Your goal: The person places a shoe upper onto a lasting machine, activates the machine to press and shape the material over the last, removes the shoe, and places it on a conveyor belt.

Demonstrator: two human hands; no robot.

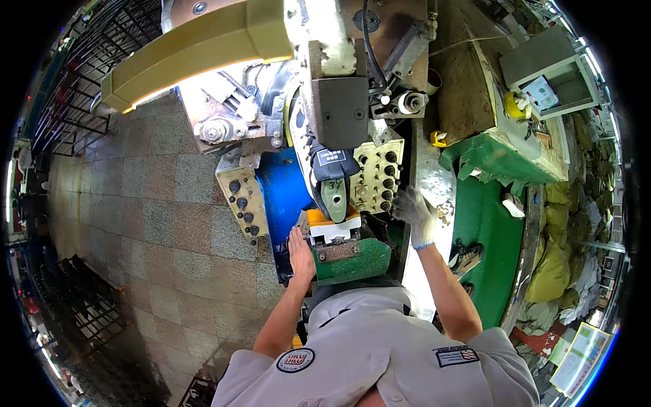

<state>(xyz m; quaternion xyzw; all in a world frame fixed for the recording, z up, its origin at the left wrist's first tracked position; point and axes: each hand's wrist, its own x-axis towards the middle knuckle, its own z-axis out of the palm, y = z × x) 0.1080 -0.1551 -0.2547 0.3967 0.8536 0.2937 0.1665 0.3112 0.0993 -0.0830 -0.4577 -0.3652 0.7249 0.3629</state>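
A black shoe upper sits on a green shoe last, held under the dark head block of a machine. The last's lower end meets an orange and white support block above a green metal guard. My bare left hand lies flat along the left side of this support, its fingers stretched out and holding nothing. In a pale glove with a blue cuff, my right hand hovers beside the right-hand knob panel. Its fingers are apart and nothing shows in them.
A yellow lamp arm reaches over the machine's upper left. Another knob panel stands left of the blue machine body. To the right are a green-floored trough holding shoes and a workbench. Black racks line the left.
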